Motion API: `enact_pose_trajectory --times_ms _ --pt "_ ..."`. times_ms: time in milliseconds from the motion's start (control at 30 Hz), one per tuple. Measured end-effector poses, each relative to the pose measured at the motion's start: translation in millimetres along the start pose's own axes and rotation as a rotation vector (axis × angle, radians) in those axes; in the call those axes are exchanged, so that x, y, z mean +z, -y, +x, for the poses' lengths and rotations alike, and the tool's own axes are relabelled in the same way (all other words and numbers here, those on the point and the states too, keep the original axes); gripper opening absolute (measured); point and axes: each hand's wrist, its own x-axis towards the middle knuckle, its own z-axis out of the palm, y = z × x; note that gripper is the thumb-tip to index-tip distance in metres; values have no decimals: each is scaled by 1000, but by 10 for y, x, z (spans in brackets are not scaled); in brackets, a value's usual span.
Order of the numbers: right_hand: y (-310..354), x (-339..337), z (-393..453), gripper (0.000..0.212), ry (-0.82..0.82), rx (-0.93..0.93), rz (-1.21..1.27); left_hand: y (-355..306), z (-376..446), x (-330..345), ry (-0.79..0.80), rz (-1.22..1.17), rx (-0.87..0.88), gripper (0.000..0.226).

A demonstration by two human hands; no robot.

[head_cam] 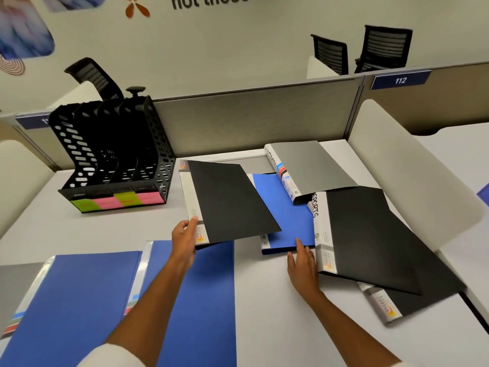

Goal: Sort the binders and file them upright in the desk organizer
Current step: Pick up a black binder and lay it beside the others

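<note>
The left hand (185, 235) pinches a matte black binder (227, 202) by its spine, right of the perforated plastic organizer (111, 154). The right hand (303, 266) rests flat, fingers straight, on a half-covered blue binder (285, 213).

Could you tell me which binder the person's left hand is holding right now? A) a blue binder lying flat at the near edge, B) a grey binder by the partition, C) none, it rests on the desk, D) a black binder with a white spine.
D: the left hand grips the white spine edge of the black binder, lifted beside the desk organizer.
</note>
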Motion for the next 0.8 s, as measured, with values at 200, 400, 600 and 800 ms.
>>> enact_pose_trajectory --times_ms 200,400,600,800 --pt "144 -119 -110 41 -59 32 246 209 -314 -249 57 -17 -49 16" --pt "273 -172 -408 33 71 309 754 473 -712 -600 132 3 -39 18" --pt "201 -45 -929 28 158 199 662 738 -1114 -1044 165 25 -35 22" --pt "128 4 -1427 36 172 177 549 960 -1471 -1359 145 66 -27 21"
